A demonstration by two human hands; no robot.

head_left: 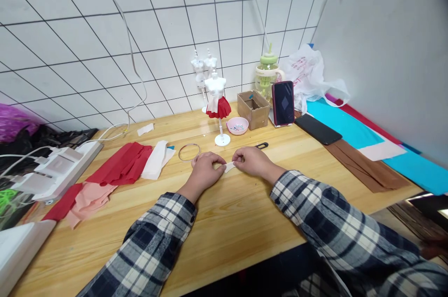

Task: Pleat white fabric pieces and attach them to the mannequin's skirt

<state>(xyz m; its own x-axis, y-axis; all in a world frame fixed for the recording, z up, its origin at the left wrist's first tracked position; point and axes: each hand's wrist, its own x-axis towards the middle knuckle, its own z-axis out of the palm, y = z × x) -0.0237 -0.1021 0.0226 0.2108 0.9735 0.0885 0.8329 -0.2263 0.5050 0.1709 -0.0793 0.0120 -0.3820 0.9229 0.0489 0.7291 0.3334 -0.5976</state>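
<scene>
Between my hands is a small strip of white fabric [229, 166], low over the wooden table. My left hand [206, 169] pinches its left end, and my right hand [252, 161] pinches the right end. Just beyond them stands a white miniature dress form [215, 86] wearing a red pleated skirt [219, 107], with a white piece of cloth hanging down its front. A metal ring [189, 153] lies beside my left hand. Past my right hand lies a small black tool [262, 145], partly hidden behind the fingers.
Red fabric [122, 164], white cloth [154, 161] and a power strip [66, 166] lie left. Behind are a pink bowl [237, 125] of small bits, a cardboard box [254, 109], a propped phone [283, 103] and a drink bottle [268, 75]. Brown fabric [367, 166] and a black phone [318, 128] lie right.
</scene>
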